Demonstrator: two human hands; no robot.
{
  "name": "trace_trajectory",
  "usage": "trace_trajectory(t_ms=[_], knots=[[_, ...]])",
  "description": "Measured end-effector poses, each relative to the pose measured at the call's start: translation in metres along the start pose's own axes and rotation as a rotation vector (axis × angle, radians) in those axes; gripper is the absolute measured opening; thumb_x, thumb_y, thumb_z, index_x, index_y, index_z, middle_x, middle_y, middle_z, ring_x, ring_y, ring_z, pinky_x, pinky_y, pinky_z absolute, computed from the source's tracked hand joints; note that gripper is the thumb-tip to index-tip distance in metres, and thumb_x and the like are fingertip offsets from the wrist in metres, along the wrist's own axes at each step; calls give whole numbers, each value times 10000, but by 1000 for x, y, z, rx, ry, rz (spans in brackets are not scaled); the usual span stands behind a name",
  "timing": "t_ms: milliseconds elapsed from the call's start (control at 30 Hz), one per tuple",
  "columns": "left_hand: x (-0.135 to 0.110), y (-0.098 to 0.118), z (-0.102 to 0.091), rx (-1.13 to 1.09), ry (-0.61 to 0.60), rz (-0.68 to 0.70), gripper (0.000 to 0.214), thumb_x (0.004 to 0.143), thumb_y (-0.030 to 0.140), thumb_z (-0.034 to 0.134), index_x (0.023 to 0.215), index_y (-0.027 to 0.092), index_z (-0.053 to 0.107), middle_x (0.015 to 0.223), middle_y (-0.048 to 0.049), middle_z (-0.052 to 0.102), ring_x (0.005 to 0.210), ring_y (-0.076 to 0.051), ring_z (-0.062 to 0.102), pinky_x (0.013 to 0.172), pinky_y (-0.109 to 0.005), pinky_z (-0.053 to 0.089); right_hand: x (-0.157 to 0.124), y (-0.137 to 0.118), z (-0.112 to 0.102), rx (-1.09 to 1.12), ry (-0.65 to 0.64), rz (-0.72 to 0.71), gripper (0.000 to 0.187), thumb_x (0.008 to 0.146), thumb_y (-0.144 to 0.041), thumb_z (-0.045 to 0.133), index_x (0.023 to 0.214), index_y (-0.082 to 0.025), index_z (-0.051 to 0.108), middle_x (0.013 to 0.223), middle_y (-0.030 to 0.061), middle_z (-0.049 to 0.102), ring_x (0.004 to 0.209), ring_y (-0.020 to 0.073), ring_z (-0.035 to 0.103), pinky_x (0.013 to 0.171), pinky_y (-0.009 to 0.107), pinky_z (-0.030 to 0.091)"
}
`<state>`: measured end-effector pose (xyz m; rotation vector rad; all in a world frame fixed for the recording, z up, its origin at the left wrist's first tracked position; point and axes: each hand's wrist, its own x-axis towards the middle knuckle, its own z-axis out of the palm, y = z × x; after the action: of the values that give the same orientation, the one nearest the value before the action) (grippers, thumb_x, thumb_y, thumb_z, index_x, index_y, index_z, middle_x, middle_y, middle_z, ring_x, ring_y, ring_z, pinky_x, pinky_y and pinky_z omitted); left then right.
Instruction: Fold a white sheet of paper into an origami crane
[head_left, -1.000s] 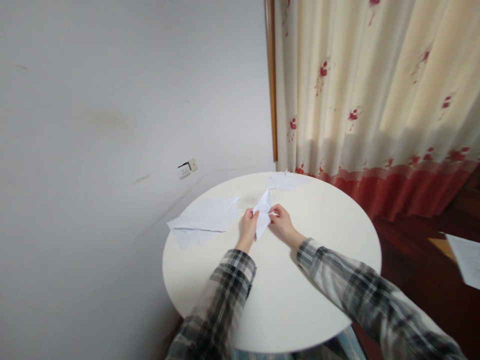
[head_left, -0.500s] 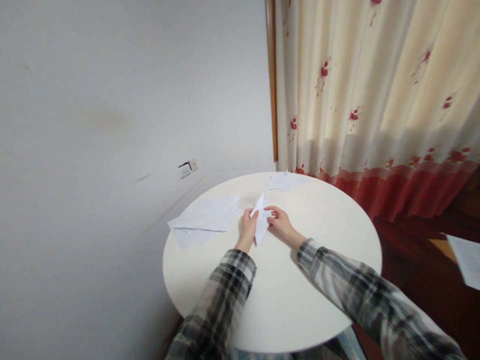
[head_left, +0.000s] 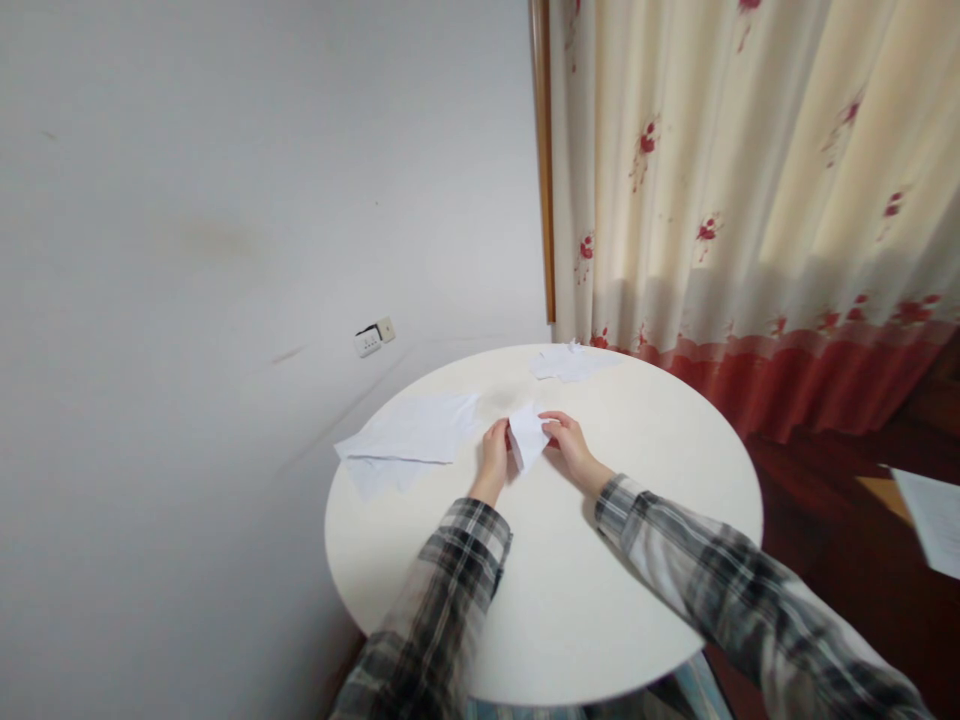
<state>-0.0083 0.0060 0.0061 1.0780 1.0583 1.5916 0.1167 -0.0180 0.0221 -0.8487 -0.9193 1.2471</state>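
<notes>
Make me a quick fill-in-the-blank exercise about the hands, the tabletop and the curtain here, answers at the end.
1. The left hand and right hand hold a folded piece of ____.
2. The larger flat sheet on the tabletop lies nearer the ____ hand.
3. The colour of the tabletop is ____.
4. The curtain has a bottom band coloured ____.

Missing words: paper; left; white; red.

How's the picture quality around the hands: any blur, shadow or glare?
All in the head view: soft focus, so the folds of the paper are hard to read; left sheets nearly blend into the pale table; soft shadow along the right sleeve; no strong glare.
</notes>
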Motion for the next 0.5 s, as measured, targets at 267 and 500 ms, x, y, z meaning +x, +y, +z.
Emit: trace_trajectory(t_ms=[267, 500], knots=[[-7, 6, -1, 210, -122, 126, 190, 650, 230, 561, 824, 163, 597, 811, -28, 631, 761, -159, 570, 710, -257, 434, 4, 4, -1, -20, 2, 20, 247, 520, -222, 548, 753, -161, 601, 596, -21, 561, 552, 116, 492, 518, 237, 383], [-13, 14, 3, 278, -167, 145, 314, 637, 153, 586, 951, 155, 579, 986, -60, 626, 899, -178, 571, 800, -277, 436, 5, 5, -2, -62, 3, -21, 264, 516, -206, 546, 761, -154, 629, 600, -19, 574, 542, 106, 465, 508, 227, 333]])
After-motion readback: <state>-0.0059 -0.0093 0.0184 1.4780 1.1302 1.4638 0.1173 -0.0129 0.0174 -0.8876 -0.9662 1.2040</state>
